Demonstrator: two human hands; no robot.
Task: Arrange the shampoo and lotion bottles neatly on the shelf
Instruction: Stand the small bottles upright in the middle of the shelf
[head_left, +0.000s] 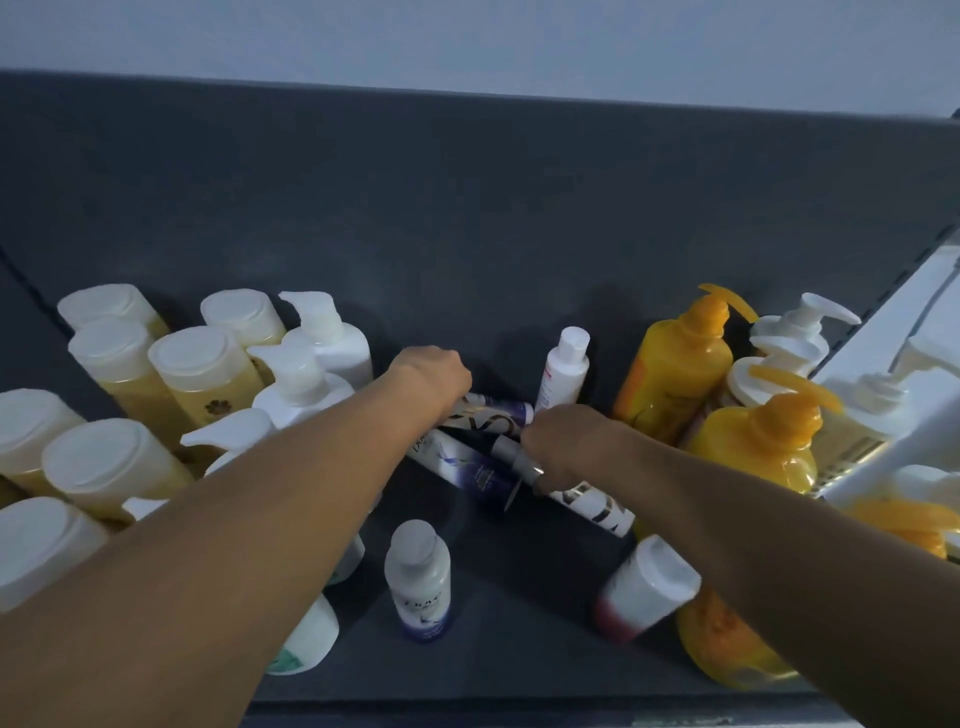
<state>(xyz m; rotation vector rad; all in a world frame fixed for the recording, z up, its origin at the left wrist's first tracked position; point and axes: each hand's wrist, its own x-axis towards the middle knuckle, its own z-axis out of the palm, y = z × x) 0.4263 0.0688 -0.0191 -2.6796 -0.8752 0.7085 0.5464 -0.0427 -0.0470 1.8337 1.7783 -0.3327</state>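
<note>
On the dark grey shelf (493, 649) several white-and-purple tubes lie flat in the middle. My left hand (434, 376) is closed over the far tube (498, 410). My right hand (566, 447) grips a silver-capped tube (592, 512) that lies toward the right. A third tube (462, 467) rests between them. A small white-and-purple bottle (418, 582) stands in front. A slim white bottle (563, 369) stands behind the tubes.
Yellow bottles with white caps (202, 374) and white pump bottles (306, 384) crowd the left. Orange pump bottles (680, 374) and white pump bottles (795, 332) fill the right. A white-capped pink tube (644, 587) leans at front right. A white shelf edge (893, 364) crosses the right.
</note>
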